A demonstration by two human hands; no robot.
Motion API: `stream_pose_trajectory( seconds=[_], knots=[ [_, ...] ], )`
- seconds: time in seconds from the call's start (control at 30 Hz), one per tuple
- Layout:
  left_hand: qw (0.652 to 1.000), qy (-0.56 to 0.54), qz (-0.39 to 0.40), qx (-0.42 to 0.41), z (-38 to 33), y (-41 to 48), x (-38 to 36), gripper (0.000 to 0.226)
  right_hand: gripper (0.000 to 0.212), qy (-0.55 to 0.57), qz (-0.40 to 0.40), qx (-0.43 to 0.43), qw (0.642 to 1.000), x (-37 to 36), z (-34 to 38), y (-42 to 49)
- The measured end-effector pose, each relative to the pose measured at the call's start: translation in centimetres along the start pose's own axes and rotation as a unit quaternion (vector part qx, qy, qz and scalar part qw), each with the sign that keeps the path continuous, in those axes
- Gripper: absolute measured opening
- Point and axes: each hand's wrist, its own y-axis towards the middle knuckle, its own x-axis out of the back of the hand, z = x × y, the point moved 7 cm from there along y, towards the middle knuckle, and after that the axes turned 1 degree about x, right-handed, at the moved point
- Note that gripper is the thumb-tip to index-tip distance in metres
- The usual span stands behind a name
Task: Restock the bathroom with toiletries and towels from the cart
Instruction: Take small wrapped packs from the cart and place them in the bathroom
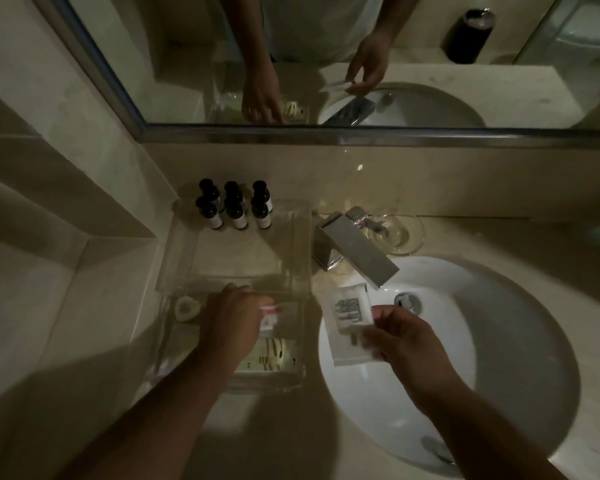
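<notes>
A clear acrylic tray (184, 258) sits on the counter left of the sink. Several small dark toiletry bottles (234, 206) stand at its far end. My left hand (231, 318) reaches into the tray's near part and pinches a small white and pink packet (269, 315). Under it lies a flat packet with yellow and black stripes (269, 356). A small round soap (186, 307) rests at the tray's left. My right hand (400, 336) holds flat white sachets (350, 322) above the sink's left edge.
The white oval sink (499, 341) fills the right side, with a chrome faucet (355, 251) behind it. An empty glass (395, 233) stands behind the faucet. A framed mirror (326, 133) lines the wall above. A raised ledge runs along the left.
</notes>
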Motion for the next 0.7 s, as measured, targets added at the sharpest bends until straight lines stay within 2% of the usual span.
stream_pose_trajectory(
  seconds=[0.13,0.27,0.33,0.43,0.53,0.6,0.63,0.7],
  knots=[
    [0.998,-0.034,-0.033,0.033,0.4,-1.3,-0.6,0.026,0.017,-0.014,0.035,0.002,0.999,-1.3,0.5,0.9],
    [0.995,-0.060,-0.062,0.054,1.4,-2.3,-0.1,0.039,0.023,-0.035,0.058,0.006,0.998,-2.9,0.9,1.5],
    [0.988,-0.121,-0.067,0.074,1.7,-2.7,0.7,0.035,0.024,-0.030,0.058,0.011,0.998,-3.4,1.1,1.8],
    [0.940,-0.302,-0.045,0.151,2.4,-3.3,1.7,0.025,0.021,-0.016,0.061,0.008,0.998,-4.4,1.3,2.2],
    [0.872,-0.450,0.058,0.182,2.4,-4.0,0.8,0.029,0.018,-0.046,0.126,0.002,0.991,-6.4,1.4,2.5],
    [0.848,-0.487,0.105,0.178,2.4,-4.7,0.0,0.022,0.019,-0.078,0.163,0.010,0.984,-7.6,1.7,2.4],
    [0.843,-0.495,0.111,0.179,2.6,-5.1,-0.2,0.014,0.019,-0.080,0.164,0.013,0.983,-8.1,1.9,2.3],
    [0.835,-0.505,0.109,0.191,3.1,-5.9,-0.4,0.012,0.021,-0.053,0.144,0.019,0.988,-8.6,2.3,2.4]
  ],
)
